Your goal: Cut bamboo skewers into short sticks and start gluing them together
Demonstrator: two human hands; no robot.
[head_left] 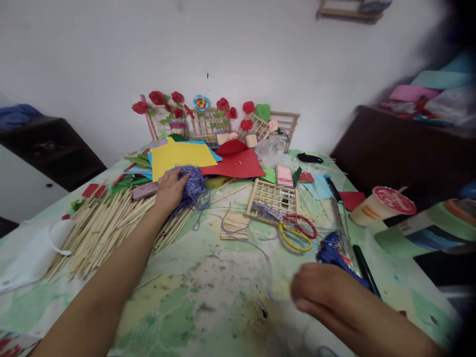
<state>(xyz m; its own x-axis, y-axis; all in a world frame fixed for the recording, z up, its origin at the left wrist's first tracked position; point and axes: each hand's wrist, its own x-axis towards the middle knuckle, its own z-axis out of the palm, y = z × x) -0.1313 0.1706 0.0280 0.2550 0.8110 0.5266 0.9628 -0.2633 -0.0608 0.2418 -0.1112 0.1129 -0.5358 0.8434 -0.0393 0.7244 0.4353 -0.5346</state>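
Note:
A loose tangle of purple yarn lies at the left middle of the table. My left hand is pressed onto its left side, fingers curled over the strands. From the tangle a strand trails right and then down the table toward my right hand. That hand is closed and slightly blurred, low over the front right; the strand runs up to its fingertips, which are partly hidden. Beyond it are scissors with red and yellow handles, touching a small wooden lattice. A row of short sticks lies left of the lattice.
Many wooden sticks and a white mask lie on the left. Coloured sheets and lattices with red paper flowers stand behind. A blue glue gun, a black marker and a cup are on the right.

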